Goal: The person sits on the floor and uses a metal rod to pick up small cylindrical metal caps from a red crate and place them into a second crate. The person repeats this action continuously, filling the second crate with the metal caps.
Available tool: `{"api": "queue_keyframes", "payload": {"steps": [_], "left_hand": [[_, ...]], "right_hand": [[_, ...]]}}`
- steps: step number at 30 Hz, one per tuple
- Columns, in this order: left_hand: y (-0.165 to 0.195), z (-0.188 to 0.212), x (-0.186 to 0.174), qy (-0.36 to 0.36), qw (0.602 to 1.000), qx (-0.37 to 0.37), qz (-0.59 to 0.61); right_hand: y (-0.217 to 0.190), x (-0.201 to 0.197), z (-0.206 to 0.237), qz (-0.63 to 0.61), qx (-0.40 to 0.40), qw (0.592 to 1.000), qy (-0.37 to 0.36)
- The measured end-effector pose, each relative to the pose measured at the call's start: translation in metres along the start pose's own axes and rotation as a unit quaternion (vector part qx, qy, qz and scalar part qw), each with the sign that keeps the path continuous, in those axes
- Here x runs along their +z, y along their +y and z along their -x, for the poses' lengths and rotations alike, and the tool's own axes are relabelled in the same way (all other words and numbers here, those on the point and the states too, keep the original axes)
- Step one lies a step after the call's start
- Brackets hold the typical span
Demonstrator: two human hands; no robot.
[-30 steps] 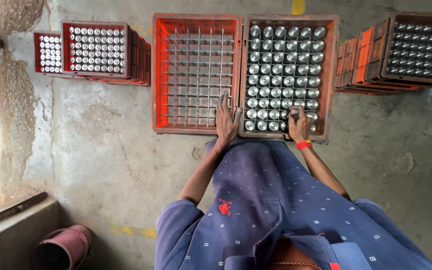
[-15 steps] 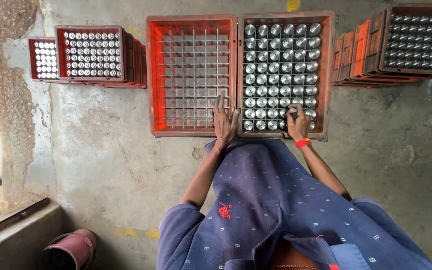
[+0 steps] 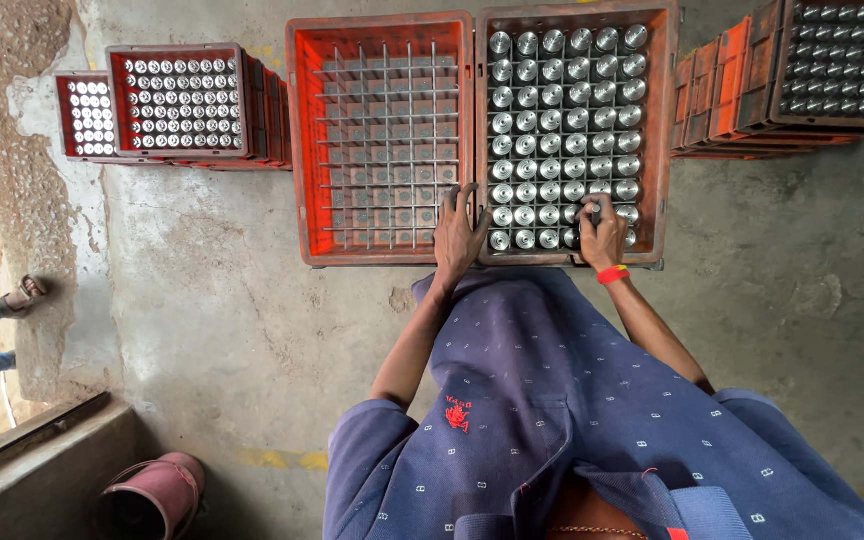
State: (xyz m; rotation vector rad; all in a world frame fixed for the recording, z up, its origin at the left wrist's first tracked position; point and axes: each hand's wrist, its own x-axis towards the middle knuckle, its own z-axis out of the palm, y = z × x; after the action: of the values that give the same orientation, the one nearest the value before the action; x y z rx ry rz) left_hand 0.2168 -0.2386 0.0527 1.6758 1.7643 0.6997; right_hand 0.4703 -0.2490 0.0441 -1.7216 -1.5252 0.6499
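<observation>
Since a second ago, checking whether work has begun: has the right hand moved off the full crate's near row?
No. The right hand rests on the same near-row metal pieces of the full crate, near its right corner.

Stained concrete floor (image 3: 222, 330) carries orange crates (image 3: 382, 140), further crate stacks (image 3: 187, 105), perhaps a pink bucket (image 3: 152, 497).

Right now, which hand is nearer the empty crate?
Left. The left hand rests on the rim shared with the empty crate; the right hand is over the full crate's near row.
</observation>
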Motion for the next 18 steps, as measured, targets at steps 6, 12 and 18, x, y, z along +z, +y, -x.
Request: {"api": "queue_keyframes", "payload": {"steps": [6, 12, 18], "left_hand": [[-0.001, 0.0, 0.0, -0.009, 1.0, -0.015, 0.006], [-0.002, -0.002, 0.001, 0.008, 1.0, 0.004, 0.0], [0.009, -0.004, -0.007, 0.002, 1.0, -0.007, -0.003]], "right_hand": [[0.001, 0.002, -0.001, -0.002, 0.009, 1.0, -0.005], [0.004, 0.003, -0.002, -0.018, -0.015, 1.0, -0.005], [0.006, 0.004, -0.005, -0.017, -0.021, 1.0, -0.01]]}}
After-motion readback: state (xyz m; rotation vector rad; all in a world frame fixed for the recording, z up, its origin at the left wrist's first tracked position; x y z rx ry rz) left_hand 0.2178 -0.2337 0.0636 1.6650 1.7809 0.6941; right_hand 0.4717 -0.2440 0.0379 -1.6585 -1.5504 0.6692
